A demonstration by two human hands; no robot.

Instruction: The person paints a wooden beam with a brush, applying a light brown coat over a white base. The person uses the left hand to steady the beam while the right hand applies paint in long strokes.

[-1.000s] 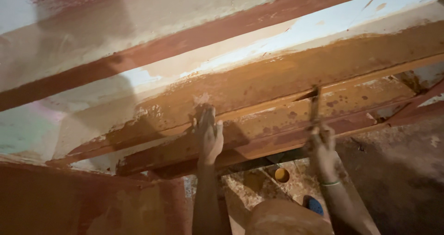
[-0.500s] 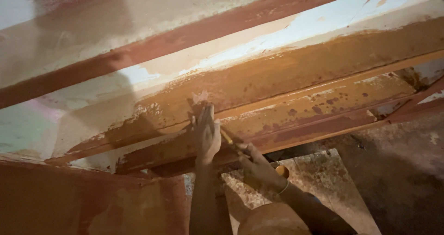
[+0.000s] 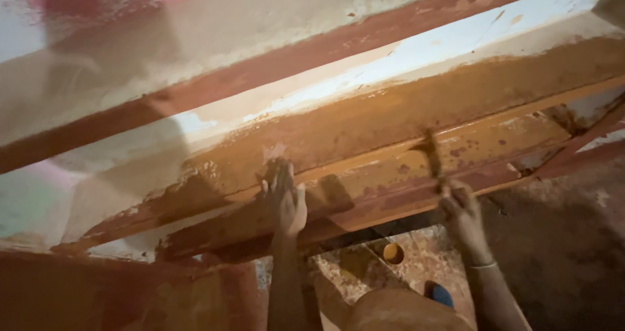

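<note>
nearest, at 6 o'clock: rounded tan shape [image 3: 407,311], blurred, kind not told. just beside it at 5 o'clock, small blue object [image 3: 443,296] on rough mottled ground [image 3: 351,275]. a little farther, near centre-bottom, small round orange cup [image 3: 392,253] on the same ground.

left hand [image 3: 285,201], rising from 6 o'clock on a bare forearm: palm flat, fingers spread and pressed against the lower orange-painted beam [image 3: 364,175]; nothing pinched, nothing held.

right hand [image 3: 463,215], at 4 o'clock from centre, thin bangle [image 3: 482,264] at the wrist: fingers curled tight round the handle of a paintbrush [image 3: 431,155]. brush upright, head up at 12 o'clock from the fist, bristles touching the orange face of the beam. hands well apart along the beam, brush to the 3 o'clock side of the flat palm.

beam running from 8 o'clock up to 2 o'clock, coated orange-brown, patchy, with darker spots toward 3 o'clock. lower edge showing a dark red strip.

beyond, at 12 o'clock: pale, worn plank [image 3: 390,64], whitish with orange smears along its lower margin. farther still, dark red rail [image 3: 260,67] on the same diagonal, then a dull cream surface up to 11 o'clock. at 7 o'clock, reddish-brown panel [image 3: 97,292], out of focus.
</note>
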